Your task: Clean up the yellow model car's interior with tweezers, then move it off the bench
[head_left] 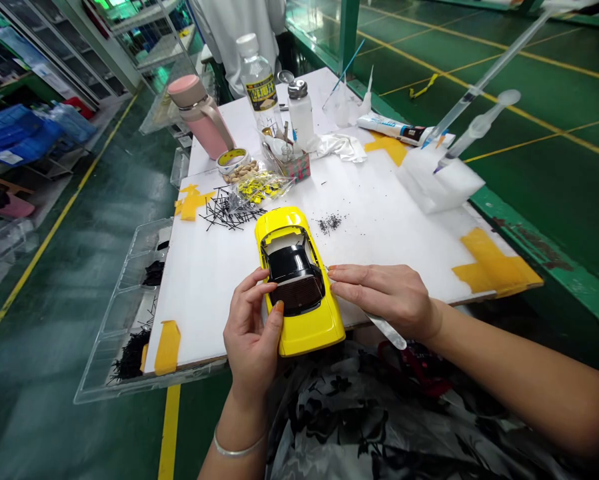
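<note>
A yellow model car body (312, 331) with a black roof panel and dark rear window is held over the near edge of the white work board. My left hand (252, 327) grips its left side, the thumb on the rear window edge and the fingers along the side. At the car's right side, my right hand (386, 293) is closed round a slim, pale tool (390, 333) with a flat rounded end. That end sticks out below the palm. Fingertips of my right hand are at the car's side window edge; the tool's working tip is mostly hidden.
Black thin sticks (229, 212), a bag of yellow parts (259, 189) and tiny black bits (330, 223) lie beyond the car. Behind stand a pink flask (202, 120), a plastic bottle (262, 87) and a glass jar (302, 113). Syringes stand in a foam block (442, 180) at right.
</note>
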Demonstrator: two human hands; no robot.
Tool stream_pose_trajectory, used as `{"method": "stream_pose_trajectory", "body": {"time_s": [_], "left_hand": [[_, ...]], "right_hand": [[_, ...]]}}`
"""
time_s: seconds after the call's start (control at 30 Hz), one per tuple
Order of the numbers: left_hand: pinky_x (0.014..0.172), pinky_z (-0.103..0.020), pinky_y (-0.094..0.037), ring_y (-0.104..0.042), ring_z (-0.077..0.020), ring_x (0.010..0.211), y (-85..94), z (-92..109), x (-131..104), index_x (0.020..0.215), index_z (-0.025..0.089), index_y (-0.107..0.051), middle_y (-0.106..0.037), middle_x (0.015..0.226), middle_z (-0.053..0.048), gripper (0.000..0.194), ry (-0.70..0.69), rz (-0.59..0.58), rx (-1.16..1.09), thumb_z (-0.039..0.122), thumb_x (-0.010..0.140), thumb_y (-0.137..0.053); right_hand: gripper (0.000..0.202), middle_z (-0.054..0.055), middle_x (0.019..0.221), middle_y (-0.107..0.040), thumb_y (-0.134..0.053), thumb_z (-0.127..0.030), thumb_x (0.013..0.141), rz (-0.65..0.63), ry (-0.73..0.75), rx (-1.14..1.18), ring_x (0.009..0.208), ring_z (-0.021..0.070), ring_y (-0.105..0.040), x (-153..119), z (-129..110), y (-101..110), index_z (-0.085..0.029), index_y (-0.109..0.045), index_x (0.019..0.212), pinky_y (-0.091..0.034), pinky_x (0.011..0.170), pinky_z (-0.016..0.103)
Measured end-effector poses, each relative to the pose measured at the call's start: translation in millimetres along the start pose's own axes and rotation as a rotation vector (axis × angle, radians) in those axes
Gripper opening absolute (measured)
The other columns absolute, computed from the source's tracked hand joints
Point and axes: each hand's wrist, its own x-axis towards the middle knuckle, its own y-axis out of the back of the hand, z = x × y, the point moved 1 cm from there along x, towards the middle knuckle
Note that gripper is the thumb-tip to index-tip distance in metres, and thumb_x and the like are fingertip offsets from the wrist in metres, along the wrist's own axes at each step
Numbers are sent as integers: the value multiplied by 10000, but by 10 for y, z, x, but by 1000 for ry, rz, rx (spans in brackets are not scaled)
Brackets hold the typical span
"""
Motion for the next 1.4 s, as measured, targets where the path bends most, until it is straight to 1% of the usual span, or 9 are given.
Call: {"method": "stream_pose_trajectory", "body": {"time_s": [0.07, 0.17, 0.3, 0.37, 0.5, 0.67, 0.93, 1.1, 1.4], "left_hand": [[1131, -429, -444, -525, -260, 1329, 1, 1, 1, 1100, 228, -674, -565, 1346, -104, 209, 2, 1, 6, 208, 892, -662], [1128, -427, -448, -525, -259, 1328, 3, 1, 2, 1096, 228, -673, -567, 1344, -103, 206, 2, 6, 12, 225, 890, -666], [1129, -424, -446, -522, -255, 1329, 4, -2, 3, 1100, 228, -669, -565, 1345, -102, 206, -4, -1, 22, 228, 895, -660], [1129, -422, -444, -515, -254, 1336, 4, -4, 2, 1101, 227, -666, -560, 1352, -103, 204, -5, -3, 23, 223, 898, -656], [1132, -423, -438, -509, -252, 1338, 1, -5, 0, 1105, 227, -666, -554, 1354, -101, 208, -14, -2, 9, 202, 899, -651], [1130, -417, -439, -510, -249, 1335, -2, -2, -2, 1109, 230, -665, -551, 1357, -100, 216, -17, -6, 2, 188, 898, -649], [1132, -412, -437, -513, -247, 1329, -5, -4, 3, 1111, 222, -668, -551, 1354, -102, 219, -24, -5, -10, 171, 900, -646], [1125, -408, -444, -522, -247, 1319, -4, -15, 4, 1111, 219, -669, -552, 1355, -105, 220, -24, -5, -13, 172, 897, -651], [1130, -408, -442, -523, -241, 1319, 6, -11, -6, 1114, 224, -667, -553, 1355, -99, 221, -26, -8, -1, 179, 898, -649]], "right_hand": [[304, 148, 1128, -744, -481, -157, 942, 0, -8, 3, 1092, 226, -710, -6, 3, 2, -151, -698, 1155, -625, 870, 320], [287, 153, 1128, -743, -510, -188, 946, 4, -22, 21, 1082, 231, -714, -11, 5, 2, -148, -701, 1158, -625, 870, 326], [286, 133, 1132, -746, -504, -118, 943, 34, -91, 52, 1054, 212, -723, -23, 19, -7, -159, -718, 1129, -620, 858, 300], [274, 119, 1126, -749, -514, -112, 942, 55, -110, 62, 1040, 198, -727, -32, 29, -16, -164, -723, 1111, -614, 856, 281], [247, 132, 1113, -751, -514, -113, 945, 51, -106, 68, 1034, 197, -727, -50, 41, -31, -135, -723, 1074, -612, 851, 281], [249, 120, 1139, -744, -510, -139, 953, 58, -93, 75, 1054, 187, -719, -62, 50, -43, -157, -706, 1105, -612, 854, 279], [220, 157, 1112, -746, -526, -81, 935, 39, -99, 92, 1025, 201, -729, -23, 38, -15, -99, -716, 1044, -614, 834, 287], [221, 148, 1102, -750, -540, -64, 928, 50, -117, 104, 1028, 185, -727, -23, 48, 5, -108, -718, 1050, -604, 860, 272], [222, 134, 1087, -757, -550, -58, 919, 38, -119, 98, 1015, 177, -733, -19, 42, -4, -129, -719, 1045, -604, 853, 255]]}}
